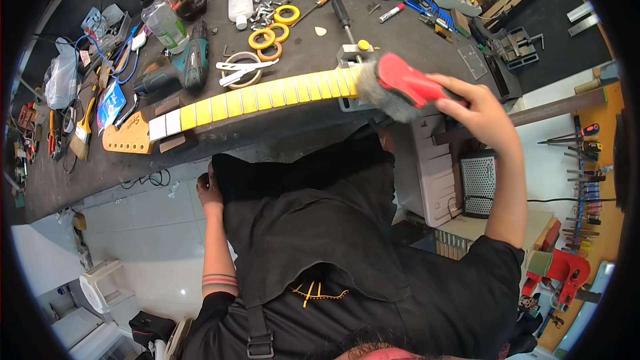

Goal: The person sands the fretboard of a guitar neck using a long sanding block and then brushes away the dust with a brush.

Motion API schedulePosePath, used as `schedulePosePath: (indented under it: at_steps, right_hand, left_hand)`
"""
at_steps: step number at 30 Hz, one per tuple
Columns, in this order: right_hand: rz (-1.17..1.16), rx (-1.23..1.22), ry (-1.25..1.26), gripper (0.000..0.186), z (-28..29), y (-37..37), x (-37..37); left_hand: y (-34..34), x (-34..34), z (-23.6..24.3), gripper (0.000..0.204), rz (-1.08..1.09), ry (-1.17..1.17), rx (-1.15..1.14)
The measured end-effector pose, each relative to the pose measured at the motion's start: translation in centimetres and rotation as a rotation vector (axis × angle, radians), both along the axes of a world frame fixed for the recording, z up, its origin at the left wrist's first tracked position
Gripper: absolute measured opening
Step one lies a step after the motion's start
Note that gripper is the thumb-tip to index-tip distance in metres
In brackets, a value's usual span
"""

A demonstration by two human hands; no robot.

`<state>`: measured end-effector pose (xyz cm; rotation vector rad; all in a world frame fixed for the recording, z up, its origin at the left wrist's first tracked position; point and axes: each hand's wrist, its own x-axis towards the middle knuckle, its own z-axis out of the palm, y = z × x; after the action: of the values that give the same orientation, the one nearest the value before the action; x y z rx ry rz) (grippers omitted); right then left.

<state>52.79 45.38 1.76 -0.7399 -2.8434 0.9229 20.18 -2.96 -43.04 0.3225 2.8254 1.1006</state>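
Note:
My right hand (pixel 475 108) is closed around the handle of a red brush (pixel 405 81). Its soft grey bristles touch or hover just over the body end of a guitar neck (pixel 267 96); the exact contact is hard to make out. Yellow tape covers the fretboard between the frets, with a pale strip near the nut. The bare wood headstock (pixel 128 136) points left. Supports prop the neck along the bench's near edge. Down beside the edge of my black apron (pixel 300 180) hangs my left hand (pixel 209 193), its fingers partly hidden.
On the dark workbench (pixel 220 143) lie a cordless drill (pixel 180 67), tape rolls (pixel 265 39), a white razor (pixel 247 72), a clear spray bottle (pixel 163 23), a screwdriver (pixel 341 12) and a paintbrush (pixel 83 132). A tool rack (pixel 583 187) and a red clamp-like tool (pixel 563 273) are at the right.

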Motion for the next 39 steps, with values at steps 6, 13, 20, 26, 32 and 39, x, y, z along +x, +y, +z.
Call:
schedulePosePath:
  at_steps: [6,13,20,26,32,39]
  right_hand:
    - [-0.253,0.226,0.021,0.049,-4.3,0.6,-5.6]
    - [-0.370,-0.285,0.182,0.048,-2.8,-2.8,2.1]
    - [-0.433,-0.286,0.242,0.051,-6.3,1.3,-3.8]
    - [-0.359,-0.567,0.302,0.052,-2.9,-1.4,0.3]
    - [-0.444,0.008,0.451,0.048,-9.2,-0.4,-4.3]
    - [-0.074,-1.567,0.680,0.045,-9.2,-10.5,-7.0]
  left_hand:
    - [2.5,-0.4,1.8,0.064,0.094,-0.147,-0.017]
    - [2.2,0.8,3.2,0.065,0.122,-0.170,0.068]
    - [2.4,-0.7,1.3,0.065,0.075,-0.189,-0.027]
    - [-0.1,0.5,2.6,0.055,0.160,-0.210,0.125]
    - [3.3,3.5,6.7,0.042,-0.272,0.375,-0.014]
    - [19.7,11.3,30.9,0.058,-0.840,-0.718,1.017]
